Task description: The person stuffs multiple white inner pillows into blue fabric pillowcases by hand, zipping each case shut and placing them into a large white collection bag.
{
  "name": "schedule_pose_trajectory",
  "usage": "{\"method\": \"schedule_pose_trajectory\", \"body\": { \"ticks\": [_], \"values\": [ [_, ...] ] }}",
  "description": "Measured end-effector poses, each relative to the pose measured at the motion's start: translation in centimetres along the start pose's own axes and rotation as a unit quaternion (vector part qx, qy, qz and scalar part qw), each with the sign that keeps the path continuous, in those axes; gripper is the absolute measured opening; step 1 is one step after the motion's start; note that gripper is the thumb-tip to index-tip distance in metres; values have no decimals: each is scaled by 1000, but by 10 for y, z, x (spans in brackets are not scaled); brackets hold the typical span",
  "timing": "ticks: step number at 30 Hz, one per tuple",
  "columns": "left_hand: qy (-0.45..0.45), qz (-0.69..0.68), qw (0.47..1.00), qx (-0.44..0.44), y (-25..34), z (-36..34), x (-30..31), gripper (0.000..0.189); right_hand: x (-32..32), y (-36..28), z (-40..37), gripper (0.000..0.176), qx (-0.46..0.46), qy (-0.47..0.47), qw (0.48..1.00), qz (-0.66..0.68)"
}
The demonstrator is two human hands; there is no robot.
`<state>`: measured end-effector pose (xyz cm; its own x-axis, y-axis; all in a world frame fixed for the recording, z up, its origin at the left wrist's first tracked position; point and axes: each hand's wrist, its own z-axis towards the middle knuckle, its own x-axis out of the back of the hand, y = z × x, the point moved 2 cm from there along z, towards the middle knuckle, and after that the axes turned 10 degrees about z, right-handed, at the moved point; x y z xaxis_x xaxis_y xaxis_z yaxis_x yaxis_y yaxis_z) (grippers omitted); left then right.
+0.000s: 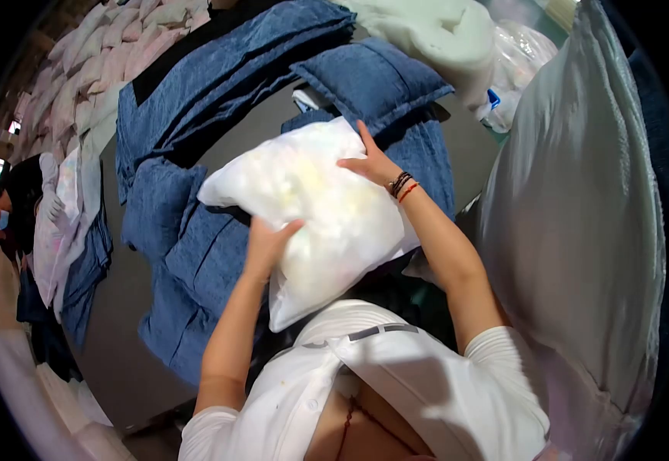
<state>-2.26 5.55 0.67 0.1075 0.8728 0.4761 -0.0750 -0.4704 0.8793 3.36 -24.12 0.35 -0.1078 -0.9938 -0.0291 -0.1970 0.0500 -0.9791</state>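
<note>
A plump white pillow insert (pixel 327 192) is held up in front of my body, with pale yellowish stuffing showing through its thin cloth. My left hand (pixel 267 242) grips its near left side, thumb on top and fingers hidden behind it. On the far right edge, my right hand (pixel 374 163) holds the insert near a corner, its thumb over the top. Blue cushion covers (pixel 207 269) lie to the left of my left hand. Just beyond my right hand rests a blue cushion (pixel 376 77).
Long folded blue fabric (pixel 234 73) lies across the grey table (pixel 131 346). A large pale sack (pixel 580 215) stands close on my right. White padding (pixel 434 34) sits at the back. At far left is another person (pixel 31 203) beside pillows, with stacked pillows (pixel 111 58) behind.
</note>
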Motion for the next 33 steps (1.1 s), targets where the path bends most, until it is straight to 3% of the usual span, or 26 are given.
{"method": "schedule_pose_trajectory", "body": {
  "ticks": [1, 2, 3, 5, 7, 8, 9, 11, 12, 13, 15, 16, 17, 19, 20, 22, 23, 25, 27, 29, 31, 32, 33],
  "values": [
    [68, 132, 989, 6, 41, -12, -11, 47, -7, -10, -16, 96, 75, -58, 992, -89],
    [65, 186, 980, -37, 49, -7, -25, 39, -13, -27, -30, 95, 153, -116, 965, -179],
    [60, 238, 966, -80, 57, -3, -36, 31, -14, -46, -61, 94, 193, -153, 960, -130],
    [-2, 285, 946, -157, 93, -3, -54, 17, 4, -38, -96, 93, 149, -132, 978, -66],
    [-67, 173, 948, -257, 112, -11, -89, 13, -6, -36, -131, 88, 107, -70, 991, 40],
    [-86, 169, 936, -296, 117, -17, -109, 8, 1, -27, -140, 80, -7, -51, 983, 176],
    [-102, 164, 922, -335, 123, -21, -128, 7, 15, -10, -138, 63, -84, 26, 963, 254],
    [-141, 100, 933, -316, 158, -39, -132, 6, 38, 13, -136, 39, -73, 105, 919, 374],
    [-204, 75, 918, -332, 163, -39, -133, 11, 48, 5, -136, 33, -48, 114, 926, 356],
    [-205, 73, 918, -332, 160, -29, -131, 11, 69, 13, -134, 32, 28, 120, 954, 273],
    [-356, -118, 919, -119, 140, 16, -127, 29, 104, 7, -138, 35, 123, 231, 964, 52],
    [-210, -15, 959, -187, 124, 49, -123, 32, 110, -10, -141, 38, 170, 276, 946, -7],
    [-56, 88, 963, -249, 98, 79, -124, 34, 112, -32, -145, 41, 217, 319, 920, -66],
    [156, 325, 879, -312, 16, 108, -149, 27, 110, -72, -150, 47, 210, 298, 921, -138],
    [156, 323, 879, -313, 4, 109, -148, 27, 119, -73, -146, 50, 188, 267, 928, -180],
    [-96, 347, 904, -229, -10, 117, -150, 32, 118, -78, -137, 55, 162, 199, 941, -221],
    [-99, 347, 903, -233, -12, 127, -149, 32, 112, -77, -133, 60, 161, 153, 958, -180],
    [-208, 327, 907, -163, -3, 139, -144, 35, 103, -71, -120, 67, 202, 112, 940, -251],
    [-222, 433, 851, -197, 20, 132, -136, 36, 82, -88, -112, 72, 217, 119, 931, -270],
    [-166, 447, 813, -335, 9, 144, -143, 37, 62, -101, -101, 78, 233, 126, 920, -288],
    [-158, 202, 947, -196, -55, 184, -177, 25, 44, -100, -87, 81, 165, -20, 901, -401],
    [-130, 65, 980, -139, -86, 204, -193, 23, 34, -90, -78, 81, 151, -96, 881, -437],
    [-127, 237, 948, -168, -37, 212, -168, 20, 23, -72, -69, 82, 135, -167, 856, -471]
  ]
}}
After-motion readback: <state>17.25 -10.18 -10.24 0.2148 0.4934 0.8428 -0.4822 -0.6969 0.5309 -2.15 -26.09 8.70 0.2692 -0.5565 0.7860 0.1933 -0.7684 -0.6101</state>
